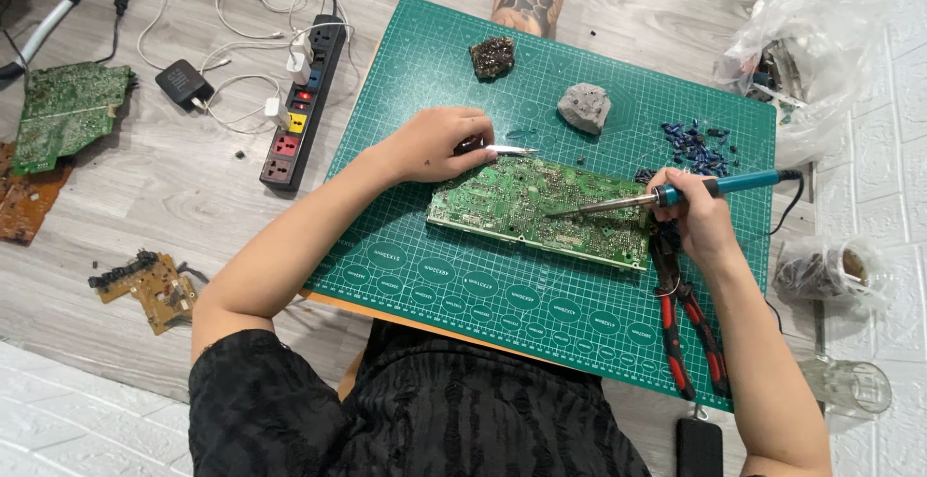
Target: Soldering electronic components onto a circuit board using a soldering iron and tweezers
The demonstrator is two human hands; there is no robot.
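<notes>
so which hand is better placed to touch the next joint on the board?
Right, probably. The right hand holds the soldering iron with its tip already on the board; the left hand grips tweezers at the board's far edge.

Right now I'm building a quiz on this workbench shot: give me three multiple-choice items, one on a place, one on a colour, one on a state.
1. Where do the red-handled pliers lie?
A. on the mat's right side
B. on the power strip
C. in the plastic bag

2. What colour is the cutting mat?
A. blue
B. green
C. grey

3. What is the right hand doing?
A. resting empty
B. holding a glass
C. gripping the soldering iron

Answers: A, they lie by the circuit board; B, its gridded surface is green; C, its tip touches the board.
</notes>
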